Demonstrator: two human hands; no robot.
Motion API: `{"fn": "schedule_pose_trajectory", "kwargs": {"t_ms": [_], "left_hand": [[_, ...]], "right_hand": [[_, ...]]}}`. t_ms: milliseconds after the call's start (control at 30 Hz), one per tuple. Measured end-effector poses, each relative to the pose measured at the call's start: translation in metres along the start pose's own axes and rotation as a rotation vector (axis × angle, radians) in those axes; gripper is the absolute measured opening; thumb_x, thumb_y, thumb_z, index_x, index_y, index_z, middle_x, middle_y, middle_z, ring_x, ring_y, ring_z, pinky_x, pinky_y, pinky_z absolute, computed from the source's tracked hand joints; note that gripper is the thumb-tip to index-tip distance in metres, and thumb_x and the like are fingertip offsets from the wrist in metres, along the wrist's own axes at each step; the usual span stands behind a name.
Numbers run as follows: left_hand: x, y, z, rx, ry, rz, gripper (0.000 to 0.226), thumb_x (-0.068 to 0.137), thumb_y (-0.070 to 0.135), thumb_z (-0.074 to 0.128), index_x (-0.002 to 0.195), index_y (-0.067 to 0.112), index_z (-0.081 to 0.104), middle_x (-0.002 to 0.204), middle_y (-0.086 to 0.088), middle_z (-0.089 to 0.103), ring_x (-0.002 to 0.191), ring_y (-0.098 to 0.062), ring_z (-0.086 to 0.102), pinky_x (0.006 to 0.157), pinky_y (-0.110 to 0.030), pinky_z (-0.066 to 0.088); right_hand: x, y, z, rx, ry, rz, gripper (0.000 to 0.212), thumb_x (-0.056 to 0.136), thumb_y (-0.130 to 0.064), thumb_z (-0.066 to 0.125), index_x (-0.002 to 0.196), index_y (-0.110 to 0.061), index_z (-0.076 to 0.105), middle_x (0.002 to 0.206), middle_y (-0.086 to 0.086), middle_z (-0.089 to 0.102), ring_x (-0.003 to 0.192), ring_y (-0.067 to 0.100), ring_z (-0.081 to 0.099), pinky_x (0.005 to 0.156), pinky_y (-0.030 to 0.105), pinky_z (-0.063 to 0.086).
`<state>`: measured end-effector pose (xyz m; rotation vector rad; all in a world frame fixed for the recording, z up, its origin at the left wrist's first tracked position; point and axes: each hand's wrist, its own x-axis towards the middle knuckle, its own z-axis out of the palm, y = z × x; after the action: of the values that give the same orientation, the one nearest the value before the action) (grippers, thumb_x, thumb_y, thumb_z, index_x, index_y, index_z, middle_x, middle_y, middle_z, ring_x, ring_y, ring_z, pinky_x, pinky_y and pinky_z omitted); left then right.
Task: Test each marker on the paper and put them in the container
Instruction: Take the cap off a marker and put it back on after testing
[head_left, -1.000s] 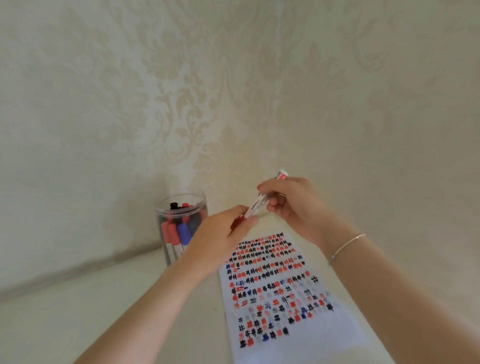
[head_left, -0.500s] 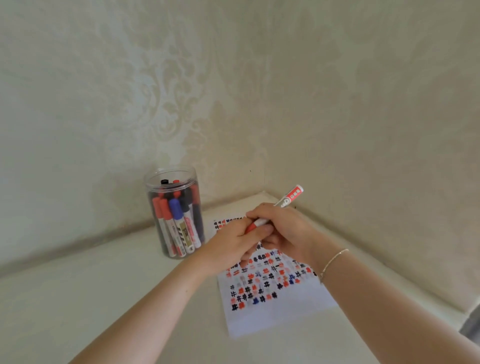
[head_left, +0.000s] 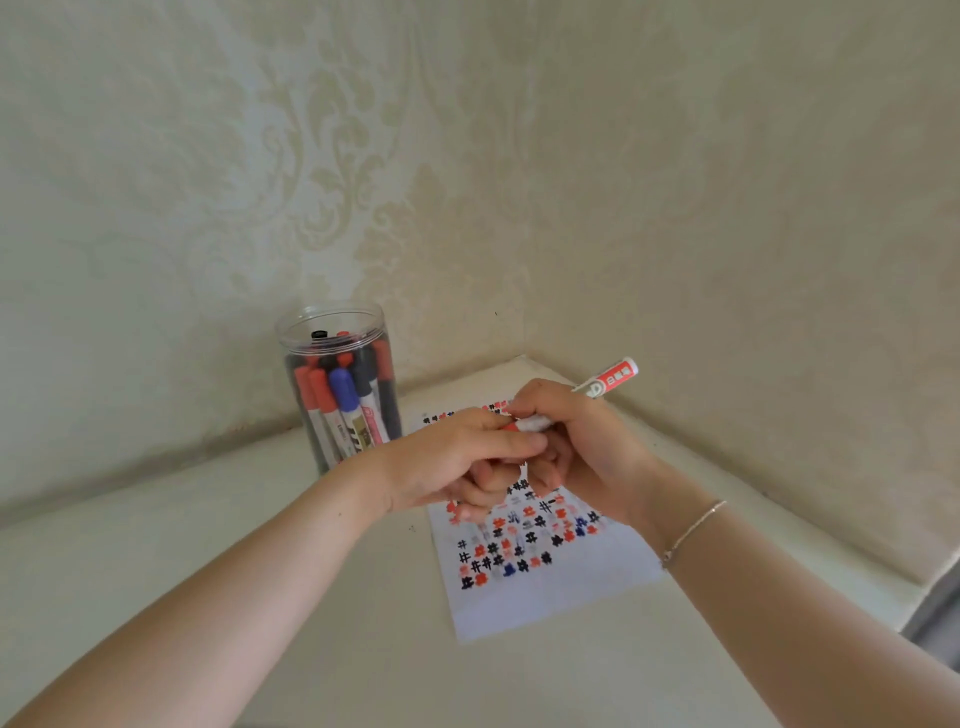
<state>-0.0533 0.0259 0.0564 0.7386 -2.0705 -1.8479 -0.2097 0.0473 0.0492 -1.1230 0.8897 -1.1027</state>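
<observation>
A red-and-white marker (head_left: 608, 383) sticks out up and to the right from my right hand (head_left: 587, 447), which grips its barrel above the paper. My left hand (head_left: 457, 462) pinches the marker's red cap end (head_left: 511, 427) right against the right hand's fingers. Under both hands lies a white paper (head_left: 540, 582) covered with rows of red, black and blue marks. A clear plastic jar (head_left: 337, 384) stands to the left of the paper near the wall, holding several red, blue and black markers upright.
The pale tabletop (head_left: 260, 597) sits in a corner between two patterned walls (head_left: 675, 208). A thin bracelet (head_left: 691, 530) circles my right wrist. A grey edge (head_left: 940, 613) shows at the far right.
The view has tilted down, so jar and paper sit lower in frame. Both hands came down closer to the paper, and my left hand stays on the marker's cap end.
</observation>
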Motion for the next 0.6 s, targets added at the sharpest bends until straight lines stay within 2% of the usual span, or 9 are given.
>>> {"fn": "schedule_pose_trajectory", "kwargs": {"t_ms": [100,200,267,333,433,467,500,600], "left_hand": [[0.001,0.003,-0.006,-0.104,-0.065,-0.034,0.035,0.097,0.031,0.044,0.086,0.009,0.069,0.046,0.010,0.020,0.035,-0.004,0.020,0.037,-0.018,0.028],[0.000,0.006,-0.009,-0.143,-0.085,-0.052,0.036,0.096,0.031,0.043,0.086,0.009,0.070,0.046,0.008,0.015,0.034,-0.002,0.019,0.036,-0.016,0.031],[0.002,0.006,-0.008,-0.173,-0.093,-0.059,0.038,0.096,0.030,0.043,0.073,0.015,0.069,0.046,0.008,0.014,0.034,-0.002,0.017,0.035,-0.014,0.029],[0.002,0.003,-0.010,-0.275,-0.136,-0.071,0.040,0.096,0.030,0.046,0.058,0.020,0.051,0.043,0.011,0.019,0.032,-0.002,0.019,0.034,-0.012,0.031],[-0.005,-0.010,-0.023,-0.594,-0.349,0.002,0.035,0.097,0.028,0.051,0.068,0.019,0.034,0.047,0.010,0.026,0.035,-0.006,0.027,0.036,-0.014,0.039],[-0.011,-0.015,-0.028,-0.614,-0.335,0.014,0.037,0.096,0.029,0.054,0.070,0.018,0.031,0.049,0.010,0.026,0.036,-0.006,0.027,0.036,-0.014,0.041],[-0.017,-0.020,-0.033,-0.580,-0.252,-0.002,0.039,0.093,0.030,0.058,0.070,0.019,0.029,0.049,0.009,0.024,0.036,-0.006,0.026,0.037,-0.015,0.041],[-0.020,-0.035,-0.037,-0.331,0.065,-0.058,0.041,0.090,0.036,0.058,0.063,0.019,0.032,0.049,0.007,0.019,0.038,-0.006,0.023,0.039,-0.017,0.038]], "right_hand": [[0.002,-0.004,0.002,0.019,-0.012,-0.019,0.024,0.089,-0.008,0.051,0.065,-0.008,0.044,0.042,0.006,0.041,0.028,0.017,0.042,0.036,0.022,0.037],[0.003,-0.007,0.001,0.032,-0.054,-0.020,0.028,0.090,-0.008,0.048,0.063,-0.009,0.041,0.037,0.003,0.040,0.026,0.018,0.044,0.036,0.021,0.038],[0.002,-0.007,0.000,0.023,-0.091,-0.022,0.028,0.090,-0.007,0.045,0.063,-0.010,0.037,0.033,0.000,0.035,0.025,0.018,0.043,0.036,0.020,0.038],[0.001,-0.010,0.000,0.077,-0.122,-0.033,0.026,0.087,-0.005,0.044,0.064,-0.011,0.033,0.030,-0.002,0.032,0.023,0.015,0.040,0.035,0.017,0.036],[0.000,-0.028,-0.025,0.420,-0.026,-0.108,0.023,0.074,-0.007,0.045,0.063,-0.018,0.028,0.032,-0.006,0.035,0.024,0.004,0.027,0.034,0.012,0.021],[0.000,-0.036,-0.038,0.487,0.031,-0.138,0.022,0.070,-0.009,0.046,0.063,-0.019,0.028,0.032,-0.007,0.031,0.024,0.003,0.024,0.033,0.012,0.019],[0.000,-0.042,-0.050,0.486,0.087,-0.152,0.021,0.069,-0.010,0.047,0.061,-0.019,0.030,0.033,-0.007,0.026,0.024,0.004,0.022,0.032,0.013,0.020],[0.001,-0.037,-0.065,0.257,0.201,-0.103,0.025,0.076,-0.010,0.048,0.059,-0.018,0.033,0.037,-0.003,0.023,0.030,0.009,0.022,0.036,0.016,0.025]]}}
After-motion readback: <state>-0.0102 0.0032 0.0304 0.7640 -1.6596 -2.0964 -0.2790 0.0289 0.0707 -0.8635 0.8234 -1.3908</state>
